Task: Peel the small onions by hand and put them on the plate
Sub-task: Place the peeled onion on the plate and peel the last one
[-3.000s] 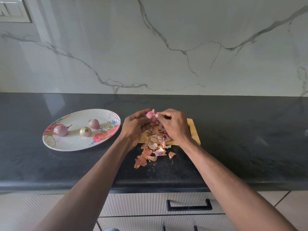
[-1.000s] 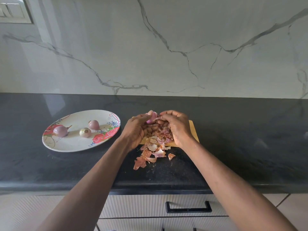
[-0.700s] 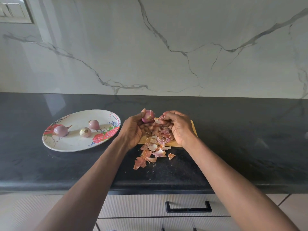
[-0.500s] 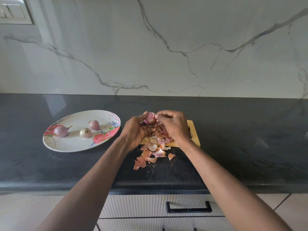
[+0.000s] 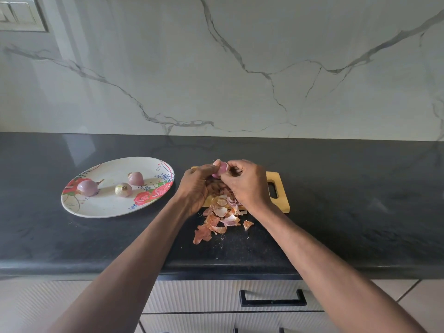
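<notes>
- The left hand (image 5: 195,186) is curling its fingers and thumb around a small pink onion (image 5: 221,168), with the thumb tip showing above the onion's left side.
- The right hand (image 5: 247,183) is pinching at the onion's right side with curled fingertips; whether it has a flap of skin between them cannot be told.
- The onion is sitting between the two hands, raised above the board (image 5: 280,195), and only its upper part is showing.
- The board, pale wood with a slot handle, is lying under and just right of the right hand, mostly covered by both hands.
- A heap of peels (image 5: 221,217) is lying below the hands, between the wrists, spilling off the board's near edge onto the counter (image 5: 360,200).
- The plate (image 5: 103,207), white with red roses, is resting on the counter just left of the left hand, its right rim near that hand's knuckles but not touching.
- Three peeled onions are lying on the plate, apart from one another: the left onion (image 5: 87,187) with a stem tip pointing right, the middle onion (image 5: 123,189) pale with its root end facing the camera, and the far onion (image 5: 136,178) nearest the left hand.
- A drawer handle (image 5: 272,299) is showing below the counter edge, between the forearms.
- A marble wall (image 5: 240,68) is rising beyond the hands, with a switch plate (image 5: 21,15) at far upper left.
</notes>
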